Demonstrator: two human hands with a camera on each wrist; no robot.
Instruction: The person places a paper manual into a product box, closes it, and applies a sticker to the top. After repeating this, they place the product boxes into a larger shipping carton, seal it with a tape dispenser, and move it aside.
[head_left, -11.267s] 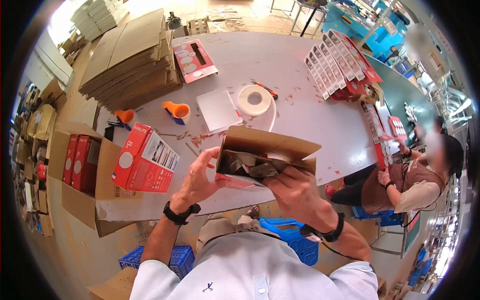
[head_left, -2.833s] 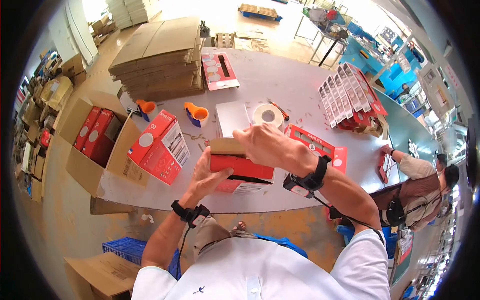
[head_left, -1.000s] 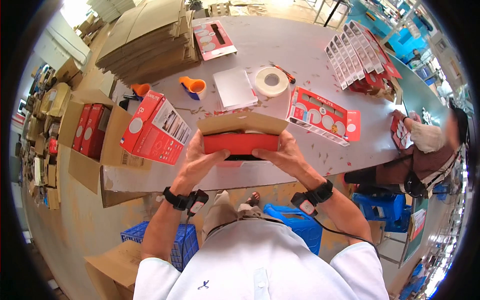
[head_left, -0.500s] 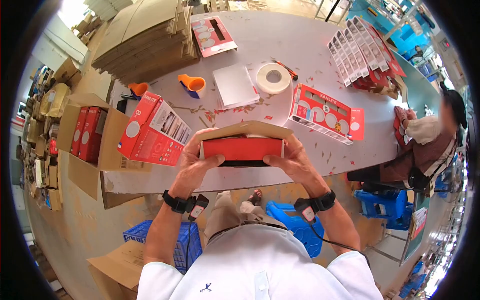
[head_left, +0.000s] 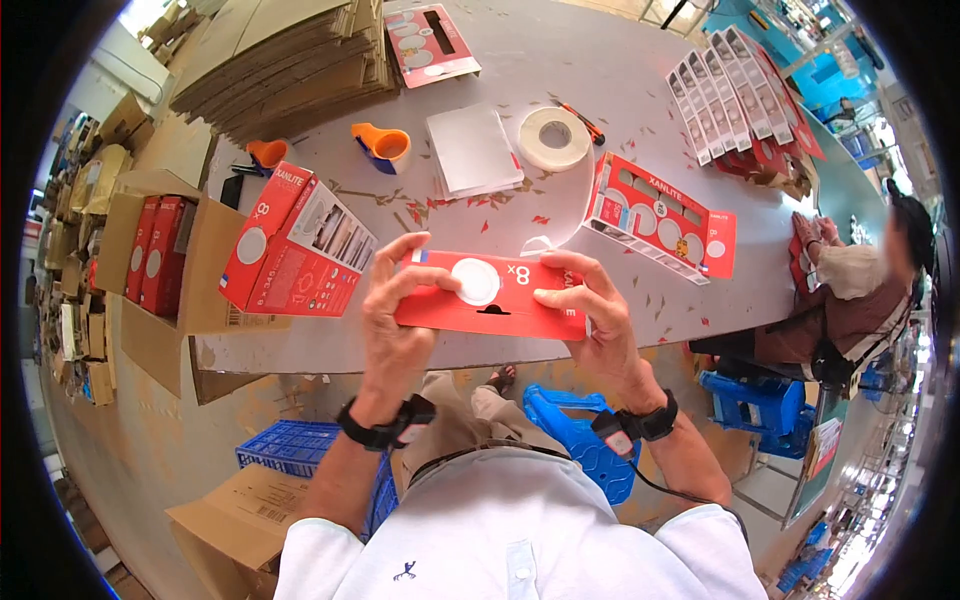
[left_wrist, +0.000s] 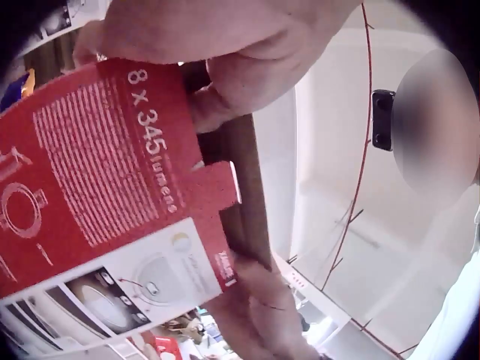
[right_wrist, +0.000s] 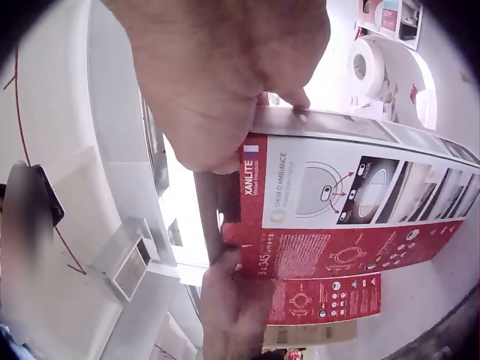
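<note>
A red printed carton (head_left: 495, 300) is held between both hands above the table's near edge. The left hand (head_left: 395, 310) grips its left end, index finger lying over the top panel. At the other end the right hand (head_left: 598, 310) holds the carton with its thumb and fingers on the panel. A dark slot shows near the panel's front edge. In the left wrist view the carton's printed side (left_wrist: 105, 165) faces the camera, with brown cardboard at the top edge. The right wrist view shows its white and red sides (right_wrist: 322, 187). The carton's contents are hidden.
Left on the table (head_left: 640, 90) stand a closed red carton (head_left: 300, 245) and orange tape holders (head_left: 385, 147). A brown box (head_left: 215, 250) holds red cartons. White tape (head_left: 555, 138), a cutter (head_left: 583, 125) and a flat carton (head_left: 655, 215) lie beyond. Another person (head_left: 850, 290) sits right.
The brown flap that stood up is folded down, and the red panel with the white disc print covers the carton's top. Both hands have shifted their fingers onto this panel.
</note>
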